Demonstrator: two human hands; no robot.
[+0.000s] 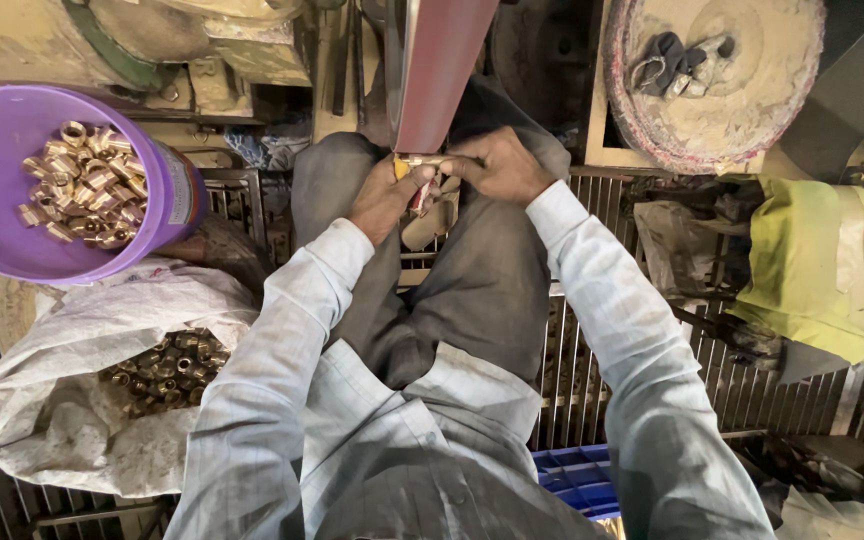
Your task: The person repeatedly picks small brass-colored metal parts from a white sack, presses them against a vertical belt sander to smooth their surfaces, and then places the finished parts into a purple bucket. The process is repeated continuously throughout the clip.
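Both hands grip 1 brass fitting (430, 160) against the red belt (439, 70): left hand (384, 195), right hand (500, 165); purple tub (167, 190) at 9 o'clock.

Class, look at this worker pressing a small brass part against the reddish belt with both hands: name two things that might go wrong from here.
1. Both the left hand and right hand pinch the brass fitting right at the reddish sanding belt; bare fingertips could get scraped.
2. The purple tub of brass pieces sits tilted by the left knee; a nudge might spill it.
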